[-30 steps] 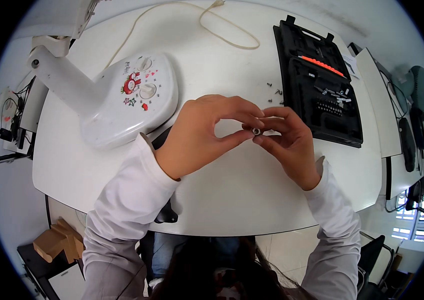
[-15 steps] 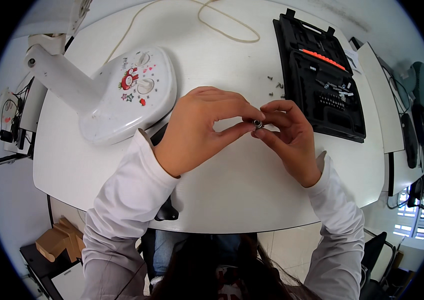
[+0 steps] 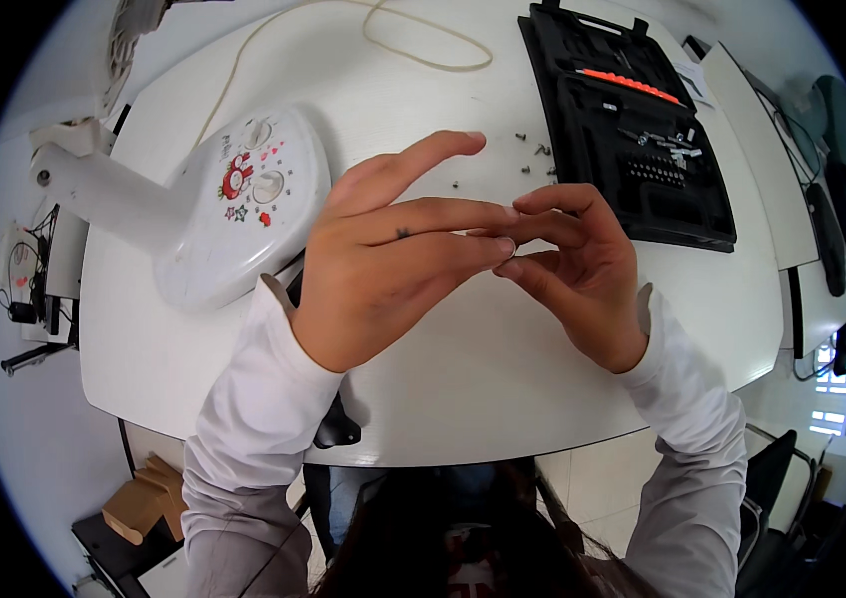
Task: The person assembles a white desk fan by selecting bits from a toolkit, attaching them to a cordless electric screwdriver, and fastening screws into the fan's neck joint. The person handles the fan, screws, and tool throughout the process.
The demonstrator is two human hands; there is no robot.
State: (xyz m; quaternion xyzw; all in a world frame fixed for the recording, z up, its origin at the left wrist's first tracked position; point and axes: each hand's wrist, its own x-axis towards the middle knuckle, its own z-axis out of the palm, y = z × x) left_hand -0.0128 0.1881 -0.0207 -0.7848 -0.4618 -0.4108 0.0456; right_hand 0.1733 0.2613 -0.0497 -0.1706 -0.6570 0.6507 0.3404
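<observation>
Metal piece, small and shiny with a curved rim, sits at the meeting fingertips above the smooth white surface, mostly covered. The right hand pinches it, fingers nearly closed; the left hand touches it, one finger lifted apart, though whether it grips is hidden. Nearby, an open black plastic case holds an orange ribbed strip and rows of bits.
</observation>
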